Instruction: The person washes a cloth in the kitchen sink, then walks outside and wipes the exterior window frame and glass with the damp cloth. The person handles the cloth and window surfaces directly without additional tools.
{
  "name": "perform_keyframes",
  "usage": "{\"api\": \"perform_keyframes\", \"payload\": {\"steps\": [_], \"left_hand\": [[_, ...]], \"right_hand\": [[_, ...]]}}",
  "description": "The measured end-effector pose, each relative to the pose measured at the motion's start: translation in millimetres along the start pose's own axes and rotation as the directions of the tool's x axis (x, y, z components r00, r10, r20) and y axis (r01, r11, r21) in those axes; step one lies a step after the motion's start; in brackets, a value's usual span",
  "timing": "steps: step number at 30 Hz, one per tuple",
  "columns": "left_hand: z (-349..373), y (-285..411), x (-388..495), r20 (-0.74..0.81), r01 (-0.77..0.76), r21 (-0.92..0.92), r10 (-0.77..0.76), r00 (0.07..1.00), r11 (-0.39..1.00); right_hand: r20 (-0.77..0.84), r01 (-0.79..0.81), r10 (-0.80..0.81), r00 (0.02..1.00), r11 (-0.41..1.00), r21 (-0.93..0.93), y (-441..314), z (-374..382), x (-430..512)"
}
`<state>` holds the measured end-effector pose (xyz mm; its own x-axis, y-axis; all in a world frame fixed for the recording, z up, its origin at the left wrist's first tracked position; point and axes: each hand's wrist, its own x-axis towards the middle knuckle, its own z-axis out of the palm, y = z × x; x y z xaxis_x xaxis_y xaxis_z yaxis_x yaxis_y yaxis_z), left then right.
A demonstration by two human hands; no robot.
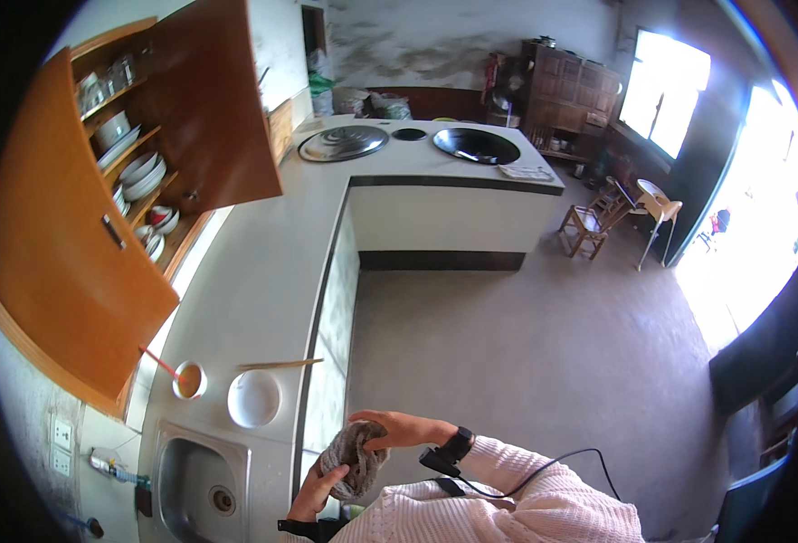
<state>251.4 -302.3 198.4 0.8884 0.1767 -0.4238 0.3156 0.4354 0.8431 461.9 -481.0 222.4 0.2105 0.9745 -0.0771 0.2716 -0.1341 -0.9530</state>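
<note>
A bunched grey-brown cloth (353,461) with a coarse, textured surface is held in front of my body, just beyond the counter's edge. My left hand (315,490) grips its lower left side, thumb on top. From the upper right, my right hand (402,432) curls its fingers over the cloth's rim. Whether anything is inside the folds cannot be told. On the counter nearby stand a white bowl (254,398) and a small cup of brownish liquid (189,381) with a red-handled utensil (158,362) leaning in it. Chopsticks (280,364) lie beside the bowl.
Left of my hands is a steel sink (199,485) with a tap (110,465). Open wooden cabinet doors (80,237) hang over the counter (256,271), with dishes (144,176) on the shelves. A lidded wok (343,142) and an uncovered wok (477,145) sit farther off; chairs (587,220) stand rightward.
</note>
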Motion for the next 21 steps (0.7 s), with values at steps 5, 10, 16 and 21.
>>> {"api": "perform_keyframes", "payload": {"steps": [5, 10, 16, 21], "left_hand": [[97.6, 0.2, 51.9, 0.018, -0.1, 0.029, 0.099, 0.995, 0.995], [176.6, 3.0, 105.7, 0.055, -0.119, 0.025, 0.117, 0.992, 0.993], [267.4, 23.6, 165.5, 0.408, -0.158, 0.205, 0.062, 0.911, 0.966], [324.9, 27.6, 235.4, 0.649, -0.262, 0.338, -0.022, 0.761, 0.904]], "right_hand": [[-0.202, -0.067, 0.058, 0.978, 0.997, -0.037, 29.3, -66.2, -83.1], [-0.313, -0.089, 0.111, 0.943, 0.992, 0.084, 40.9, -128.4, -162.5], [-0.572, -0.17, 0.177, 0.801, 0.983, 0.065, 61.5, -174.5, -241.5], [-0.708, -0.325, 0.301, 0.638, 0.94, 0.106, 94.9, -222.3, -279.0]]}}
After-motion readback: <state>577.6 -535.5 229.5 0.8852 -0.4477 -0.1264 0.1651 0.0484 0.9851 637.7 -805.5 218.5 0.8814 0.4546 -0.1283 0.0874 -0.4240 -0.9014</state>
